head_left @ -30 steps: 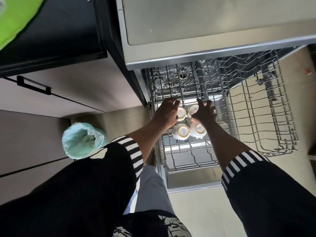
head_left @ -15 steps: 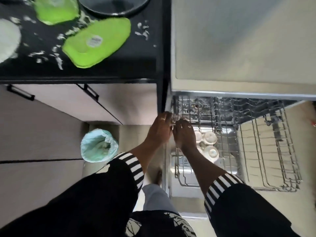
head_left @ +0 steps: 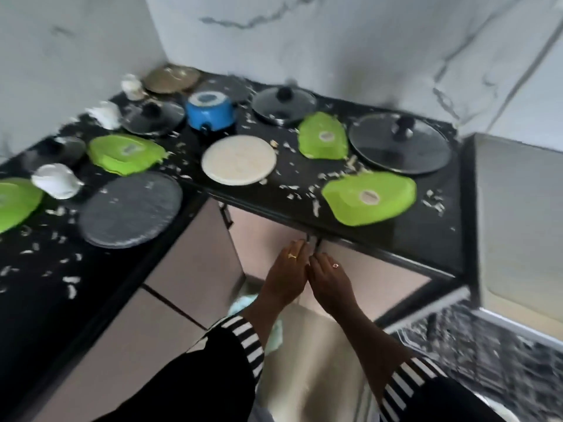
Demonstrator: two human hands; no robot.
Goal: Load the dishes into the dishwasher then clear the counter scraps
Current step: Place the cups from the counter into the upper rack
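A person's left hand [head_left: 285, 277] and right hand [head_left: 330, 280] are hanging side by side, nearly touching, below the counter [head_left: 426, 239] edge, fingers loosely extended and holding nothing. Dishes are sitting across the black counter at 12 o'clock: green plates [head_left: 368, 197], a cream plate [head_left: 239, 159], a grey plate [head_left: 131, 208], glass lids [head_left: 399, 143], a blue pot [head_left: 210, 111] and white cups [head_left: 56, 181]. Pale scraps [head_left: 315, 205] are lying scattered between them. The dishwasher rack [head_left: 487, 354] is showing, blurred, at 4 o'clock.
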